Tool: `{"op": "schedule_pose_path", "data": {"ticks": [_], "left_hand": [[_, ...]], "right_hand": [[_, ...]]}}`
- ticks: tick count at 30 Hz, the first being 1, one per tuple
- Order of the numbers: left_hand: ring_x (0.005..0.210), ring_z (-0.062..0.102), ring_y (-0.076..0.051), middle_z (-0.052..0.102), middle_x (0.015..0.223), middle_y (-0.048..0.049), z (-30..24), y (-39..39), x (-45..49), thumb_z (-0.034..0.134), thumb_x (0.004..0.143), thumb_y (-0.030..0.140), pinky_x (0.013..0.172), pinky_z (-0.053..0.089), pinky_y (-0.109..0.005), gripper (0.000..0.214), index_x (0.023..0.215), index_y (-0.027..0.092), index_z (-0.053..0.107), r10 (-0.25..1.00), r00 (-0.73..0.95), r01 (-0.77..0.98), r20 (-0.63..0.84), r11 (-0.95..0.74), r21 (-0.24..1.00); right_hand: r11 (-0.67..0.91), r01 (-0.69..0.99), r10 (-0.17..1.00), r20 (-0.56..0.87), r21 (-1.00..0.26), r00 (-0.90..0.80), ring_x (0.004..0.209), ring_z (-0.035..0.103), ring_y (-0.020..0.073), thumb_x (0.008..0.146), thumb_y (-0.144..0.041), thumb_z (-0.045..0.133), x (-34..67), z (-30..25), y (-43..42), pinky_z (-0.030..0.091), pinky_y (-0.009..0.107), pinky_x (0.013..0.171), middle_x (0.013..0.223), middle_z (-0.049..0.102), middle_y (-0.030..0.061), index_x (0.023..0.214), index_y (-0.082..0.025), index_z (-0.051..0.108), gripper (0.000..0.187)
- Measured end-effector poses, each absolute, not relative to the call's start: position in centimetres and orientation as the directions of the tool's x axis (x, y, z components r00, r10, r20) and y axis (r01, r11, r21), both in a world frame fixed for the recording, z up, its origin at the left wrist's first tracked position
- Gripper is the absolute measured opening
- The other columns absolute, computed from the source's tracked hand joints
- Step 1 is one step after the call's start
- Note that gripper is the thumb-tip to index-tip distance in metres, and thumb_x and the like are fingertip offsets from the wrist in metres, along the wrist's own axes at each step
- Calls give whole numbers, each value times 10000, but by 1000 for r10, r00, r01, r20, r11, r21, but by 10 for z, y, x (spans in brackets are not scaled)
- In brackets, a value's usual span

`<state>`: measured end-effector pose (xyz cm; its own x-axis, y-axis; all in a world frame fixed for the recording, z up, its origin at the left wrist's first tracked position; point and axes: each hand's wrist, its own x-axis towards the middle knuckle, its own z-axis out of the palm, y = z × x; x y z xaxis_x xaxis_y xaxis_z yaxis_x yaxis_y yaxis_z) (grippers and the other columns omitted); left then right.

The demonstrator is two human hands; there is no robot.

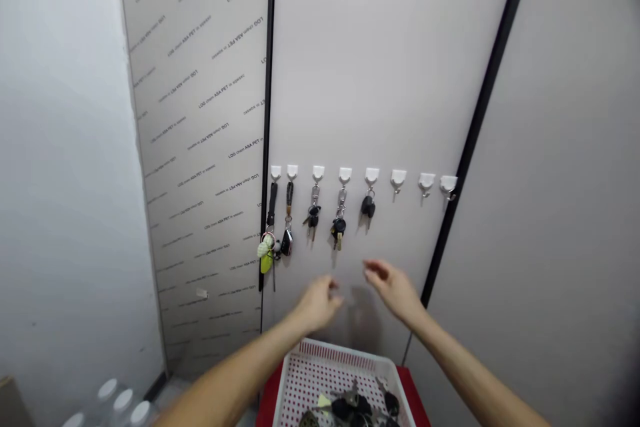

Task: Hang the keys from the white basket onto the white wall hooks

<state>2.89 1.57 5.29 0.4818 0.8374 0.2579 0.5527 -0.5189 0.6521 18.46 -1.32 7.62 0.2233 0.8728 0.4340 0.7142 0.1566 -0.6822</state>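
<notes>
My left hand (320, 303) hovers above the far rim of a white perforated basket (340, 351), its fingers loosely curled, thumb apart, nothing in it. To its right and slightly higher, my right hand (391, 283) is held in front of the panel, fingers bent and apart, holding nothing visible. Above the hands, key bunches hang from white wall hooks: a black car key pair (369, 205), a bunch with a round black fob (339, 227) and another key bunch (313, 215). Inside the basket lie several loose keys (355, 405), partly cut off by the frame.
Further left hang a black car fob on a strap (287, 240) and keys with a yellow-green tag (266, 261). Three more hooks (427, 181) run to the right. A red surface (414, 395) is under the basket. White-capped bottles (123, 400) stand lower left.
</notes>
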Motion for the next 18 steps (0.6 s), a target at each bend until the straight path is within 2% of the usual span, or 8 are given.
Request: {"op": "schedule_pose_path", "data": {"ticks": [2,5,8,10,14,18], "left_hand": [[831,470,-148,509,951,-79,81,35,43,433,622,290,710,355,-245,355,946,144,438,868,278,459,412,-497,737],[889,449,-171,471,1014,-103,112,55,67,498,576,316,734,346,-263,488,1011,137,370,914,79,373,398,-397,839],[839,483,-205,528,917,-121,126,65,86,498,574,316,696,359,-293,438,958,123,415,963,22,362,267,-257,896],[799,501,-214,550,863,-126,131,67,93,465,599,301,666,366,-296,326,868,117,474,970,37,360,242,-239,902],[749,513,-189,571,796,-110,146,64,91,439,611,282,640,372,-270,231,747,115,522,926,98,292,363,-376,880],[678,515,-146,577,702,-59,179,63,79,441,607,292,614,376,-240,203,705,133,522,892,96,162,441,-451,878]], "right_hand": [[177,682,706,574,-710,415,704,495,143,602,-351,409,188,111,2,372,266,645,852,542,83,904,-129,489,383],[132,659,550,608,-740,572,689,500,155,559,-402,445,188,143,20,375,276,617,839,541,87,953,-131,456,478],[46,694,538,604,-718,588,621,503,162,524,-431,463,183,152,34,367,274,572,694,562,56,898,-138,483,476],[32,713,562,602,-701,567,564,498,154,526,-427,454,180,152,40,357,253,518,621,560,37,780,-147,521,384],[88,724,557,636,-684,533,499,485,138,589,-390,371,178,156,42,336,224,454,510,541,20,530,-155,496,273],[247,634,506,656,-733,561,446,491,103,611,-316,366,178,176,37,362,202,438,522,543,5,574,-159,458,186]]}}
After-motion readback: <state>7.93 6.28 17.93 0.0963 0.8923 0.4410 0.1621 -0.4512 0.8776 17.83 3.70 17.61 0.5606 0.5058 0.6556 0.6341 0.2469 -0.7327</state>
